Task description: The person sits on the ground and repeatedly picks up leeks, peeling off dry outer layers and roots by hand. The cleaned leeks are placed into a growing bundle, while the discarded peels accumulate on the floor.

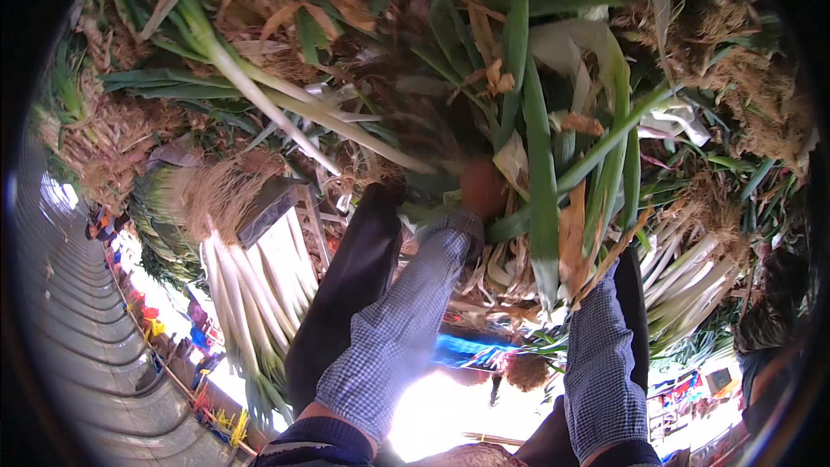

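Note:
My left hand (481, 188), blurred, reaches in among green onion leaves (538, 168) below a heap of green onions; its fingers are too unclear to tell whether they hold anything. The sleeve over that arm is blue-and-white checked. My right hand is hidden behind hanging green and dry brown leaves; only its checked sleeve (600, 363) shows. Long white-stemmed green onions (279, 100) lie at the upper left of my left hand, roots towards the middle. Dry brown leaves (572, 240) hang between the two forearms.
A bundle of white onion stems (253, 292) with stringy roots is at left, beside a metal-edged stand (269, 207). Another bundle (687, 279) is at right. My dark-clad legs flank the forearms. Corrugated sheeting (97, 350) runs down the far left. Part of a person (768, 363) shows at far right.

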Demonstrator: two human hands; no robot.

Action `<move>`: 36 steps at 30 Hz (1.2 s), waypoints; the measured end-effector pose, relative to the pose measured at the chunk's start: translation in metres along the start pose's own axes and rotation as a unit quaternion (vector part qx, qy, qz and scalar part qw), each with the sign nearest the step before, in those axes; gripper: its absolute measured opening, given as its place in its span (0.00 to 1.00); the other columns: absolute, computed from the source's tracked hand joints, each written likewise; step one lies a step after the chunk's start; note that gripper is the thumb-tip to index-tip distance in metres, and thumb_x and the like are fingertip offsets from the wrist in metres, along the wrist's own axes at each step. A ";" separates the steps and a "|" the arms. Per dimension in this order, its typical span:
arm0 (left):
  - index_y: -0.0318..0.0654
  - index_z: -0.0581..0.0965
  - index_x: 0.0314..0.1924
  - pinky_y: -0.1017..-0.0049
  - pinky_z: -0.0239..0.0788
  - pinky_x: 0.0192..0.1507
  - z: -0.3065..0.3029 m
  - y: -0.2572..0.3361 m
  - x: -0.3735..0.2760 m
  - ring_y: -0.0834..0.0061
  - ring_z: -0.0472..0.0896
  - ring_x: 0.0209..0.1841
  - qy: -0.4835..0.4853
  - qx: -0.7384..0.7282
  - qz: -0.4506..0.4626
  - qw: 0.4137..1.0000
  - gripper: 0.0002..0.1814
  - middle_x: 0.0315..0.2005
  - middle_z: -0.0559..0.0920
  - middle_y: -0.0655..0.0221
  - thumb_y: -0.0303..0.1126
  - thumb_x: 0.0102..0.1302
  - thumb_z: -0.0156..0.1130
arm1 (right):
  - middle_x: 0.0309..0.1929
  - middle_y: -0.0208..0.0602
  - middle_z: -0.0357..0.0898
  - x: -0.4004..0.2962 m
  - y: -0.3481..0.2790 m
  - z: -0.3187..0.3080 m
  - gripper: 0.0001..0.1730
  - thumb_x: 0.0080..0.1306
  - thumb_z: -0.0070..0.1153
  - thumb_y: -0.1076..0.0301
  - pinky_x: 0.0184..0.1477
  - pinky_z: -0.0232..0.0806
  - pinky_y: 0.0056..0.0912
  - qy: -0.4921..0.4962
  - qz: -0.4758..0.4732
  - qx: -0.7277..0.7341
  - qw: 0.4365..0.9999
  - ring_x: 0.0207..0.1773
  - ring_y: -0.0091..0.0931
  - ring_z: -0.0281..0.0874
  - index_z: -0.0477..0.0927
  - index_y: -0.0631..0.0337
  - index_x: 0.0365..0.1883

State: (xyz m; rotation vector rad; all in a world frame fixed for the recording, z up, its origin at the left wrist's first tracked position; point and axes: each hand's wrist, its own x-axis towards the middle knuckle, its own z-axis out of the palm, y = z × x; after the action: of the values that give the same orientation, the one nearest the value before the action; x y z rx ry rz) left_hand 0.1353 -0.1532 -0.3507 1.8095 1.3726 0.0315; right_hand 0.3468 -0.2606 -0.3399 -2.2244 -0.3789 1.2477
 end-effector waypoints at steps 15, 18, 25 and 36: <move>0.32 0.77 0.32 0.56 0.69 0.34 -0.199 0.238 -0.092 0.50 0.77 0.30 -0.124 0.031 -0.003 0.992 0.20 0.29 0.78 0.49 0.46 0.58 0.59 | 0.69 0.48 0.54 -0.269 -0.171 -0.112 0.31 0.73 0.32 0.55 0.68 0.46 0.38 0.086 -0.173 0.176 0.965 0.69 0.37 0.53 0.55 0.69 0.66; 0.32 0.78 0.31 0.56 0.70 0.35 -0.250 0.290 -0.096 0.51 0.78 0.32 -0.156 0.057 0.044 0.985 0.25 0.28 0.78 0.49 0.52 0.58 0.58 | 0.67 0.47 0.57 -0.324 -0.232 -0.133 0.30 0.73 0.32 0.55 0.68 0.46 0.40 0.168 -0.176 -0.006 0.970 0.69 0.37 0.54 0.58 0.70 0.65; 0.39 0.82 0.31 0.57 0.71 0.35 -0.324 0.373 -0.071 0.54 0.81 0.33 -0.244 0.180 0.119 0.945 0.29 0.28 0.82 0.54 0.60 0.58 0.53 | 0.60 0.50 0.62 -0.355 -0.322 -0.150 0.24 0.71 0.43 0.67 0.63 0.58 0.36 0.292 -0.177 -0.099 0.935 0.61 0.34 0.64 0.61 0.71 0.61; 0.34 0.70 0.53 0.60 0.70 0.48 -0.770 0.704 0.047 0.57 0.78 0.43 0.286 0.097 0.418 0.857 0.22 0.45 0.77 0.51 0.37 0.61 0.55 | 0.58 0.47 0.68 -0.183 -0.790 -0.377 0.27 0.69 0.46 0.57 0.59 0.63 0.37 0.181 -0.456 0.103 0.865 0.58 0.33 0.69 0.65 0.66 0.61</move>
State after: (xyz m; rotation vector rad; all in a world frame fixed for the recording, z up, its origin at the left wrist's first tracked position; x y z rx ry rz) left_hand 0.3337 0.3118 0.5631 2.5732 0.8401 0.9909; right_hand 0.5892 0.1616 0.4101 -1.6664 -0.9455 0.3306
